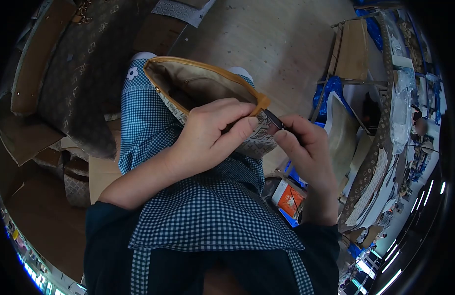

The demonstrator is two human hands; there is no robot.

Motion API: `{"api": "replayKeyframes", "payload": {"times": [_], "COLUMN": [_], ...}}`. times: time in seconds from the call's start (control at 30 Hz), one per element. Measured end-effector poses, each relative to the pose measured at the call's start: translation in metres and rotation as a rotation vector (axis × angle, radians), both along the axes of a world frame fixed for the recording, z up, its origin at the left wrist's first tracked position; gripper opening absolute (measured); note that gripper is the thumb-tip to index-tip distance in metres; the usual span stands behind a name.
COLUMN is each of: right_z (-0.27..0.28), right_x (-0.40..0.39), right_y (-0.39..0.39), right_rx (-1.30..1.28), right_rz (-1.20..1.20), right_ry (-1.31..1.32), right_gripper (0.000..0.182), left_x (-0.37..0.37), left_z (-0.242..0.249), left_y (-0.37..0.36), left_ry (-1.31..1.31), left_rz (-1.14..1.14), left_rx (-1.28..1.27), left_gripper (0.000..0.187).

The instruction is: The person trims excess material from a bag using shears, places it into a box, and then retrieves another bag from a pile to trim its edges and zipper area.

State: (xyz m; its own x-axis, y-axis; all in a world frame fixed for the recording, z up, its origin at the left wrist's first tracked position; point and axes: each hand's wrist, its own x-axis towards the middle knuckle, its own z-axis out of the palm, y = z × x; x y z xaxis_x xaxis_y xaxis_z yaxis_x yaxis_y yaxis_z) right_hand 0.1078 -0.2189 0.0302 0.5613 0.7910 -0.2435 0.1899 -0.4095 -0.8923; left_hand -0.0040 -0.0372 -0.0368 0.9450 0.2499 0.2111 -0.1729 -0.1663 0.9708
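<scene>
A patterned cream bag (259,137) with tan trim and a zip along its mouth lies over my lap. Its mouth gapes, showing a beige lining (208,83). My left hand (210,130) pinches the bag's top edge between thumb and fingers, beside the tan tab (263,102) at the zip's end. Close by on the right, my right hand (308,147) is closed on a slim dark tool (273,119), its far end at the tab. The tool's exact kind is not clear, and my fingers hide part of it.
Brown monogrammed bags (75,78) are piled on the left near an open cardboard box (45,211). On the right, a rack (335,54) holds cardboard and blue plastic (331,91). An orange-and-white packet (289,196) sits by my right forearm. A checked apron (212,211) covers my lap.
</scene>
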Motion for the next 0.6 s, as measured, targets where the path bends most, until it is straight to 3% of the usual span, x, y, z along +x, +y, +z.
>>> {"api": "replayKeyframes", "payload": {"times": [0.6], "right_z": [0.031], "right_x": [0.006], "right_y": [0.008], "right_rx": [-0.181], "right_rz": [0.104], "right_ry": [-0.134], "right_gripper": [0.015], "left_x": [-0.002], "left_z": [0.0], "left_y": [-0.008], "left_ry": [-0.042], "left_rz": [0.009], "left_rx": [-0.009], "left_gripper": [0.021]}}
